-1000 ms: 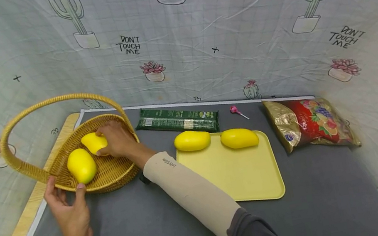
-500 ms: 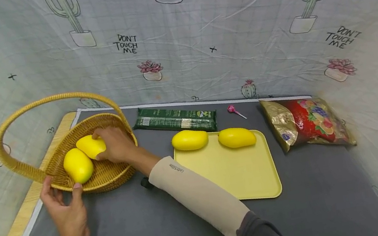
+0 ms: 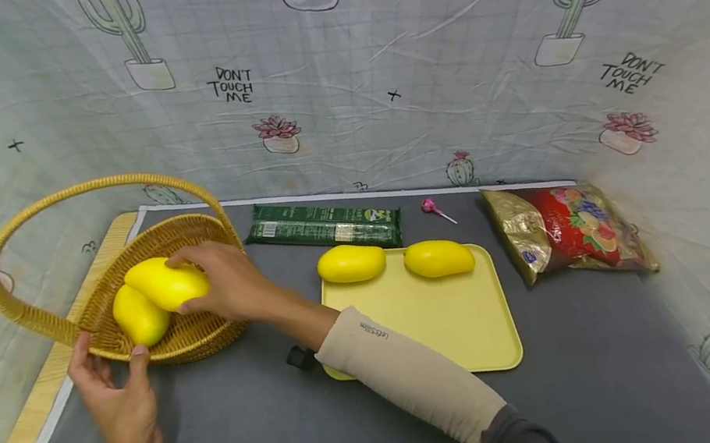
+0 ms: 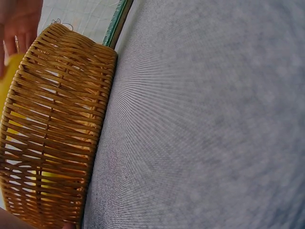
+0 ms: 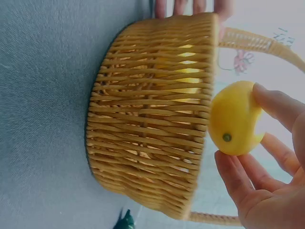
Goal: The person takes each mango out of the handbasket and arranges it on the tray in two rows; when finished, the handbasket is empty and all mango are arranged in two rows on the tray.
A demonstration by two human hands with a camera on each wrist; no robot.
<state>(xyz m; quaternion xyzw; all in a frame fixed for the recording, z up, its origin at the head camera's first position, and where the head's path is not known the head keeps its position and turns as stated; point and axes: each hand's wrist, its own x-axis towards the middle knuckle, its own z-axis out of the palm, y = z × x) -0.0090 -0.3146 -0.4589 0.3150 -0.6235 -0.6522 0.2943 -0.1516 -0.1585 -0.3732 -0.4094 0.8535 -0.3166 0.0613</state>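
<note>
The held mango point(image 3: 162, 285) is pinched in the right hand point(image 3: 230, 279), thumb on one side and fingers on the opposite side, the hand spread no wider than the fruit. From the head view the hand has it by its right end, and the rest of the fruit points left, out past the fingertips. The right wrist view shows it at the mouth of the basket point(image 3: 206, 348), partly behind the rim, with a small green stem spot showing.

Below and to the left, inside the basket, lies the second mango point(image 3: 140, 323), overlapped by the held one; whether the two touch I cannot tell. The left hand point(image 3: 119, 402) grips the near left rim, and the tall handle arches over the fruit.

Right of the basket, on the grey worktop point(image 3: 280, 441), is a yellow tray point(image 3: 446, 332) with a left tray mango point(image 3: 351, 262) and a right tray mango point(image 3: 438, 258) along its far edge. Behind them lie a green packet point(image 3: 327, 224) and a pink lollipop point(image 3: 429, 205); a red and gold bag point(image 3: 566, 228) lies farther right.
</note>
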